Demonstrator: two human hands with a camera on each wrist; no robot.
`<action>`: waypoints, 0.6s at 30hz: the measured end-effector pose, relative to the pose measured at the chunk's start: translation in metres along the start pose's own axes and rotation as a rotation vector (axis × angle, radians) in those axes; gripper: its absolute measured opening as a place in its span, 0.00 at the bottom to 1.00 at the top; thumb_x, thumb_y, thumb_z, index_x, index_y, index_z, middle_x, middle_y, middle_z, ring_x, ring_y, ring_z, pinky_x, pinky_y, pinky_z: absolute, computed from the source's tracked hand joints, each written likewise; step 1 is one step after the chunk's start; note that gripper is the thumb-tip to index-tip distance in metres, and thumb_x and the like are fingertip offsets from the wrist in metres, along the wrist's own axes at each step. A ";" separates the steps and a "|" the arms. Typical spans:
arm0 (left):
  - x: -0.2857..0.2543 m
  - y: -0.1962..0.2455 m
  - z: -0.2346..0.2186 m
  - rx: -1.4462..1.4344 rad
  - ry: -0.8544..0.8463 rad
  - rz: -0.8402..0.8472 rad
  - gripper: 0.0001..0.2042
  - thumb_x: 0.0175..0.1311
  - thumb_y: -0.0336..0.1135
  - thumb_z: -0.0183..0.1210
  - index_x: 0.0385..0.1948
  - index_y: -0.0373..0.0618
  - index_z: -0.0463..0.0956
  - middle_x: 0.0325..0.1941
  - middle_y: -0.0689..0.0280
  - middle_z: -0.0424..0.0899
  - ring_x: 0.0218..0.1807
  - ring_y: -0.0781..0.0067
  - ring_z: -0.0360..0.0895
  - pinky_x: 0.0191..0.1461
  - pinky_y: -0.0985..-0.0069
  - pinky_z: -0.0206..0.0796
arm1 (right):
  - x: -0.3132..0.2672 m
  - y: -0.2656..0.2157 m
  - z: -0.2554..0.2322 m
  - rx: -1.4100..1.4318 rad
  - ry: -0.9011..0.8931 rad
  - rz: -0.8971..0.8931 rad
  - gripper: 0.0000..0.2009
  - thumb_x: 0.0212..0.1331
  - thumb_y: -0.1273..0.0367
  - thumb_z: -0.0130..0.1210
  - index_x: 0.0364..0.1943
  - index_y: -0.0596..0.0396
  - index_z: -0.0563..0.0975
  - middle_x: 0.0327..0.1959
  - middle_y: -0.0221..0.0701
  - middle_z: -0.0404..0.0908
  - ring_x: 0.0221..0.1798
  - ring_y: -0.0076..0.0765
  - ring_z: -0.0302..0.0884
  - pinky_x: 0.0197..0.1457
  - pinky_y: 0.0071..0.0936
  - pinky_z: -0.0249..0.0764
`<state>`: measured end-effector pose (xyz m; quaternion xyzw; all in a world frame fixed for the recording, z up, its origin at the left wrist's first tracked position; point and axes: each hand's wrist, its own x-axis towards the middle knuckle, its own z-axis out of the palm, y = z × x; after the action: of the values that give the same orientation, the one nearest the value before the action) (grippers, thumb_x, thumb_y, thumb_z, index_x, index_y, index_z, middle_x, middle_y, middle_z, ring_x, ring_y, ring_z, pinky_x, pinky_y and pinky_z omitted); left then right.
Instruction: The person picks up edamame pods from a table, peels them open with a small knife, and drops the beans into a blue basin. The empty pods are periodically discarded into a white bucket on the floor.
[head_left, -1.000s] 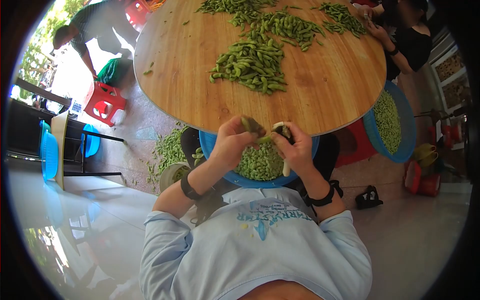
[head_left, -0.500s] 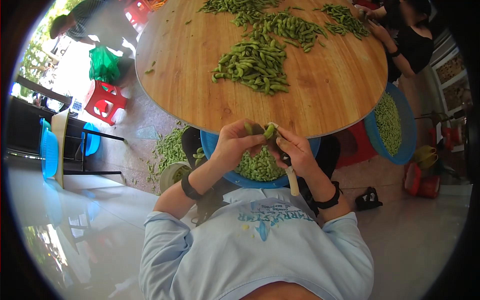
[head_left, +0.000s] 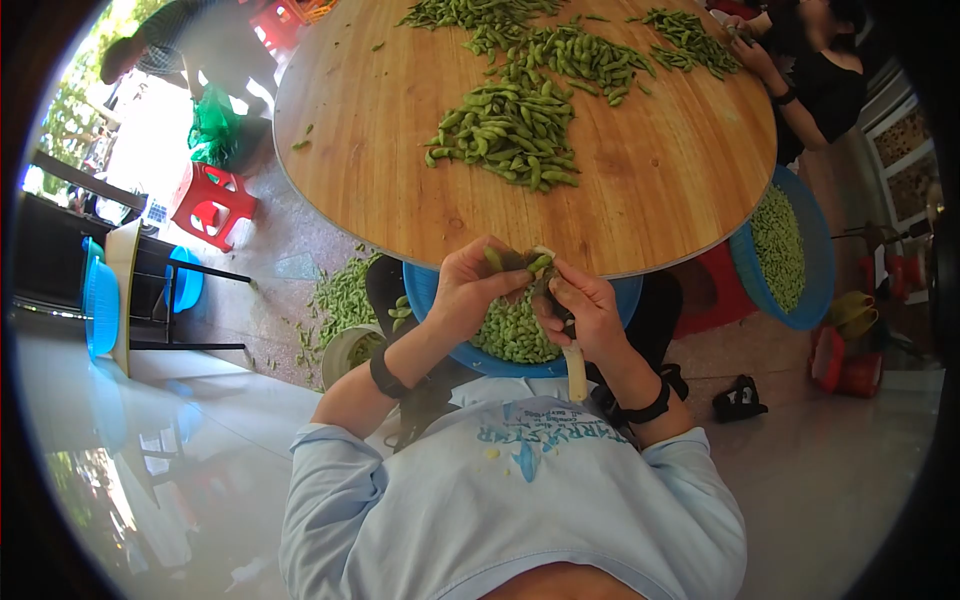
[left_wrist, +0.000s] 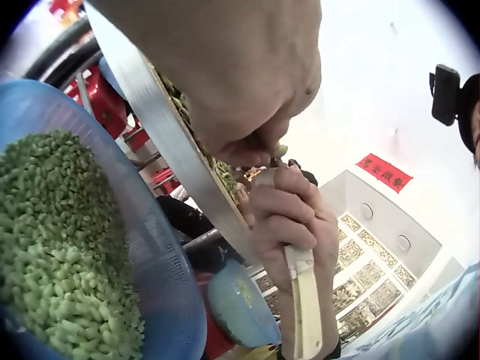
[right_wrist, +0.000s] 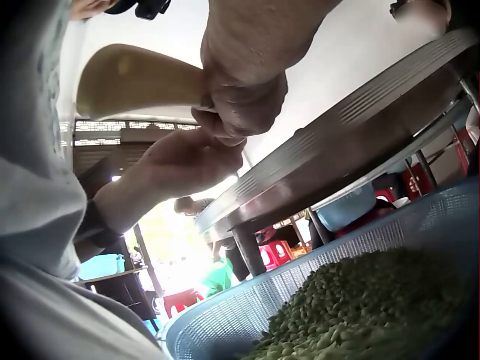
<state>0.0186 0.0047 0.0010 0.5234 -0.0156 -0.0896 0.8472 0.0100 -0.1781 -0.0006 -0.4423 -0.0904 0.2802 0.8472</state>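
My left hand (head_left: 468, 285) pinches green bean pods, with one pod (head_left: 540, 263) at its fingertips where the two hands meet. Curled fingers of my right hand (head_left: 590, 312) grip a tool with a cream handle (head_left: 576, 376); the handle points back toward my body, and its working end is hidden. In the left wrist view the same handle (left_wrist: 306, 319) shows a long slot. Below both hands sits a blue basket (head_left: 420, 288) holding shelled green beans (head_left: 515, 336). A heap of unshelled pods (head_left: 505, 135) lies on the round wooden table (head_left: 660, 200).
Another blue basket of beans (head_left: 778, 250) stands by the table's right side, near a seated person (head_left: 825, 90). Pods (head_left: 345, 295) are strewn on the floor at left beside a pale bucket (head_left: 340, 360). A red stool (head_left: 213, 205) stands farther left.
The tool's cream handle has swung down toward my body. The pod between my hands has turned from lying level to tilted. At left, a person has lifted a green bag above the red stool.
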 end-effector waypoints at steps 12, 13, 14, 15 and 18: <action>0.006 0.001 -0.014 -0.537 -0.146 -0.458 0.08 0.57 0.22 0.59 0.36 0.42 0.72 0.30 0.59 0.79 0.24 0.70 0.74 0.21 0.75 0.63 | 0.001 -0.006 -0.006 0.390 -0.056 0.163 0.12 0.68 0.69 0.43 0.50 0.59 0.71 0.25 0.32 0.69 0.20 0.19 0.61 0.15 0.13 0.59; 0.007 -0.001 -0.014 -0.537 -0.147 -0.458 0.08 0.57 0.22 0.59 0.36 0.42 0.72 0.30 0.59 0.79 0.24 0.70 0.74 0.21 0.75 0.63 | 0.002 -0.005 -0.006 0.453 -0.034 0.164 0.11 0.68 0.69 0.43 0.49 0.58 0.72 0.26 0.32 0.69 0.20 0.19 0.61 0.14 0.13 0.58; 0.008 -0.001 -0.014 -0.226 -0.132 -0.290 0.08 0.56 0.22 0.60 0.37 0.43 0.73 0.30 0.59 0.79 0.25 0.69 0.76 0.23 0.74 0.65 | 0.004 -0.005 -0.006 0.514 -0.014 0.164 0.10 0.67 0.69 0.44 0.47 0.57 0.72 0.26 0.33 0.69 0.20 0.19 0.61 0.14 0.13 0.58; 0.008 -0.001 -0.014 0.084 -0.116 -0.122 0.09 0.56 0.22 0.60 0.37 0.43 0.73 0.30 0.59 0.79 0.26 0.68 0.77 0.24 0.73 0.67 | 0.005 -0.005 -0.007 0.514 -0.014 0.162 0.10 0.67 0.69 0.44 0.47 0.57 0.72 0.26 0.33 0.69 0.20 0.19 0.61 0.14 0.13 0.58; 0.000 0.016 0.001 0.996 -0.102 0.415 0.10 0.53 0.23 0.63 0.36 0.39 0.73 0.30 0.59 0.80 0.27 0.69 0.78 0.27 0.73 0.69 | 0.003 -0.002 -0.008 0.516 0.022 0.167 0.09 0.67 0.68 0.44 0.45 0.57 0.72 0.27 0.33 0.69 0.20 0.20 0.61 0.14 0.13 0.58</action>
<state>0.0203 0.0108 0.0162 0.8425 -0.2003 0.0728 0.4947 0.0165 -0.1831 -0.0037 -0.2209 0.0300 0.3579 0.9068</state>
